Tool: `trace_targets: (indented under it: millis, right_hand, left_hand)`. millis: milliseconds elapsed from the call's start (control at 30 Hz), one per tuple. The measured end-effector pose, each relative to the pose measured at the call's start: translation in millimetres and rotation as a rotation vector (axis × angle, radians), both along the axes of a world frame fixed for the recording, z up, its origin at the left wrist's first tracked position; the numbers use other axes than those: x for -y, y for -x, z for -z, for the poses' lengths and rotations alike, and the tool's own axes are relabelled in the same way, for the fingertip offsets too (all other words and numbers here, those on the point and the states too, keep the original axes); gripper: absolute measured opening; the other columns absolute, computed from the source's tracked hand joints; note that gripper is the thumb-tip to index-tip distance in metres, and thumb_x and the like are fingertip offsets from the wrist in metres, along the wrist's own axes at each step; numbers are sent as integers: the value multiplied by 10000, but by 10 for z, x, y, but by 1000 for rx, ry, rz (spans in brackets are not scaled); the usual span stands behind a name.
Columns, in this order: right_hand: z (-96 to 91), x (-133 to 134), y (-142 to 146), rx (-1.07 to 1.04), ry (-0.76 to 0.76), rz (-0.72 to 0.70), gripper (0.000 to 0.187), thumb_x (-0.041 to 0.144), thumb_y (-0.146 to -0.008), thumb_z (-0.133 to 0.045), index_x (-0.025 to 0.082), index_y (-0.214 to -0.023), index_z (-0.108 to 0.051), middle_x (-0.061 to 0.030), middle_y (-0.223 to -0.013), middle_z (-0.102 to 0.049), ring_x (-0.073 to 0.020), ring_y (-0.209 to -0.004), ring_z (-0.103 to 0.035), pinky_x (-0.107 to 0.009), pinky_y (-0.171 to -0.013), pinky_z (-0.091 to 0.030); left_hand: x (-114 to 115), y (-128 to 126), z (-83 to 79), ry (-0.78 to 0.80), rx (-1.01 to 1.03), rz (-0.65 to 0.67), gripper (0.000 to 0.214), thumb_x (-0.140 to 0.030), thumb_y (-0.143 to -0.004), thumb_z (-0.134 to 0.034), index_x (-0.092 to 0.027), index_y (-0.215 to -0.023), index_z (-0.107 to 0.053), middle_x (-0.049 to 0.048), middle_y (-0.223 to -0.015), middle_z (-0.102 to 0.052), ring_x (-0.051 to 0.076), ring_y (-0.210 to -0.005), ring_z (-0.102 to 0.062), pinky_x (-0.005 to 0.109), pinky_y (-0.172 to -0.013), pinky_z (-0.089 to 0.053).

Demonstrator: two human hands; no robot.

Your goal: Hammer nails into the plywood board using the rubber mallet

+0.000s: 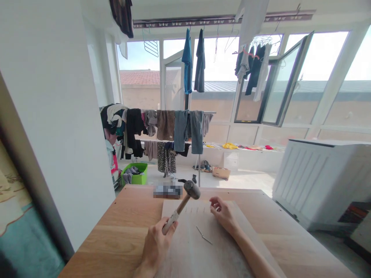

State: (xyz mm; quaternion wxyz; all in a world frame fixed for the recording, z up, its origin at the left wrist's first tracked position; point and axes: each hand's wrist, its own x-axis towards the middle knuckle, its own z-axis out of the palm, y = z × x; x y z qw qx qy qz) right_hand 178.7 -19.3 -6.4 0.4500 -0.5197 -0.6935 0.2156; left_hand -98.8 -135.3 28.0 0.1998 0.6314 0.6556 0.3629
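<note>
Diagonally up-right, head-first, the mallet point(182, 204)

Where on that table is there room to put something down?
Bare wood shows on the table, left of the left hand, and again between the board and the table's right edge. Between that left hand, gripping a mallet, and the right hand, it's crowded: a row of thin pins and some loose metal.

The right forearm point(251, 251) is slim and bare to the wrist point(234, 229); the left wrist point(145, 267) and visible fingers point(218, 200) are bare too.
</note>
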Motion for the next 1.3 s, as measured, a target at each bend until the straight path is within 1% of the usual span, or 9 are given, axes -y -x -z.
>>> trace_targets:
  millis: [67, 200, 333, 467, 600, 733, 867, 1067, 1300]
  right_hand:
    - [30, 40, -2, 15, -8, -12, 219, 263, -718, -492, 229, -916, -580, 0, -755, -644, -166, -642, -601, -280, -615, -472]
    - [-20, 104, -14, 83, -3, -3, 272, 234, -696, -478, 219, -949, -575, 5, -741, -634, -167, -633, -598, -289, -636, -479]
    - [-47, 120, 0, 141, -9, -10, 330, 217, -682, -463, 210, -989, -586, 9, -727, -639, -167, -624, -602, -289, -646, -477]
    - [-21, 116, -5, 174, -11, -31, 357, 209, -693, -460, 197, -1027, -585, 4, -727, -636, -169, -643, -608, -289, -664, -482]
    - [28, 89, -28, 169, -19, -21, 368, 200, -703, -482, 193, -1055, -589, -5, -757, -649, -163, -634, -599, -286, -660, -487]
    - [84, 49, -43, 150, -50, -19, 371, 199, -727, -475, 189, -1076, -601, -6, -739, -652, -164, -631, -596, -287, -655, -483]
    - [121, 28, -51, 148, -40, -30, 392, 206, -731, -470, 196, -1105, -587, -4, -743, -652, -167, -637, -599, -288, -648, -481]
    - [122, 41, -42, 151, -24, -30, 396, 208, -745, -458, 192, -1124, -571, -4, -758, -655, -165, -644, -601, -287, -652, -480]
    - [94, 49, -38, 148, -12, -32, 403, 211, -730, -469, 189, -1115, -587, -7, -747, -665, -169, -633, -603, -289, -646, -480]
  left_hand:
    - [0, 1, 5, -3, 10, -2, 377, -550, -928, -480, -241, -874, -689, 5, -705, -701, 173, -695, -671, 209, -633, -408]
    - [5, 5, 2, -10, 41, 2, 387, -559, -926, -478, -239, -888, -691, -1, -707, -691, 165, -681, -651, 207, -618, -399]
    - [1, 6, -1, -12, 50, 0, 398, -567, -924, -473, -236, -882, -689, -3, -707, -691, 165, -691, -655, 203, -620, -400]
    - [-8, -1, -2, 4, 35, -9, 413, -576, -921, -468, -230, -861, -685, -2, -680, -684, 164, -669, -652, 203, -610, -395]
    - [-16, -4, 2, 7, 33, -5, 419, -586, -916, -468, -236, -874, -696, -1, -702, -699, 164, -678, -655, 201, -621, -399]
    - [-17, 4, 4, 16, 26, -9, 407, -585, -911, -476, -248, -898, -703, 2, -724, -716, 169, -698, -670, 200, -631, -405]
    - [-10, 6, -5, 22, 5, 2, 399, -583, -913, -474, -253, -892, -697, -1, -713, -711, 172, -703, -674, 202, -625, -409]
    - [-11, 6, 11, 9, -9, 24, 375, -549, -929, -477, -242, -895, -690, 0, -728, -711, 163, -710, -674, 200, -642, -418]
    - [1, 6, -2, 15, -10, 33, 334, -537, -925, -501, -267, -911, -697, -5, -750, -726, 168, -742, -685, 199, -646, -415]
